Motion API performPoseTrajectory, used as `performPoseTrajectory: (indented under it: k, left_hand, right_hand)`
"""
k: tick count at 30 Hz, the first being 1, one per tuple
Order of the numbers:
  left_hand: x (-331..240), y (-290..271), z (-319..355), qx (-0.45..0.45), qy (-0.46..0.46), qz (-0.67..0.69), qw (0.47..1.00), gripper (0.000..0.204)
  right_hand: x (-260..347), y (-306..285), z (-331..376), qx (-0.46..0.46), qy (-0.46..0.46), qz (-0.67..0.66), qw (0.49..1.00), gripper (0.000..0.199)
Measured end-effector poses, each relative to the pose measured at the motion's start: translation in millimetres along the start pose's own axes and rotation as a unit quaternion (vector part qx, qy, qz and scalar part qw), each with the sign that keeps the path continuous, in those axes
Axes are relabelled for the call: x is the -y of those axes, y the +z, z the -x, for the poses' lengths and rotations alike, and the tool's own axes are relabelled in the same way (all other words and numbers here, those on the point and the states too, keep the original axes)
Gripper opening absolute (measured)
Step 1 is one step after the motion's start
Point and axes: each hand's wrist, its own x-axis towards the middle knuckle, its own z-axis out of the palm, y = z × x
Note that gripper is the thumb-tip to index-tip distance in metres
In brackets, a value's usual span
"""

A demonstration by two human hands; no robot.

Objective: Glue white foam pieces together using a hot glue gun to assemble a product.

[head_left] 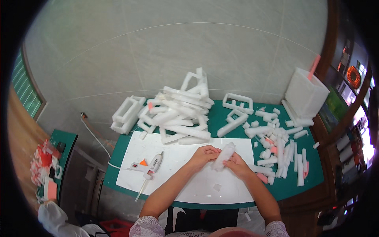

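Observation:
Over the white board (197, 193) I hold a short, thick piece of white foam (224, 157) upright and tilted a little to the right. My left hand (205, 155) pinches it from the left side, its fingertips at the foam's edge. On the other side my right hand (237, 163) closes round it with the thumb in front. A small square foam scrap (217, 187) lies on the board below my hands. To the left rests a white hot glue gun (152, 166) with a glue stick poking out of its back.
White foam strips and frames (177, 110) are heaped at the back. Loose white and pink foam pieces (276, 150) cover the green table's right side. A tall white foam box (306, 93) stands back right. A white cord (96, 138) runs from a wall socket to the glue gun.

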Motion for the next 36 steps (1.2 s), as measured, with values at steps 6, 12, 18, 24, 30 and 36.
performPoseTrajectory:
  k: [6, 12, 18, 24, 30, 36]
  left_hand:
    - [-0.9, 1.8, -1.4, -0.027, 0.024, 0.012, 0.999, 0.022]
    - [-17.7, 4.7, 1.4, -0.047, 0.047, 0.037, 0.997, 0.032]
    - [-28.9, 6.3, 5.0, -0.095, 0.099, 0.021, 0.99, 0.028]
    - [-38.2, -0.2, 5.4, -0.108, 0.155, 0.062, 0.98, 0.015]
    - [-47.4, 2.6, 11.9, -0.111, 0.161, 0.119, 0.973, 0.015]
    - [-49.6, -0.6, 15.2, -0.089, 0.146, 0.107, 0.979, 0.021]
  right_hand:
    - [13.5, 1.9, -1.0, -0.028, -0.042, -0.057, 0.997, 0.061]
    - [16.4, 1.0, -2.8, -0.067, -0.067, -0.115, 0.989, 0.059]
    - [14.7, 0.5, -3.1, -0.057, -0.048, -0.098, 0.992, 0.064]
    - [14.1, 0.7, -3.8, -0.046, -0.043, -0.09, 0.994, 0.065]
    - [11.6, -1.9, -2.8, -0.034, -0.043, -0.083, 0.995, 0.063]
    - [14.0, 0.2, -2.1, -0.033, -0.053, -0.088, 0.994, 0.062]
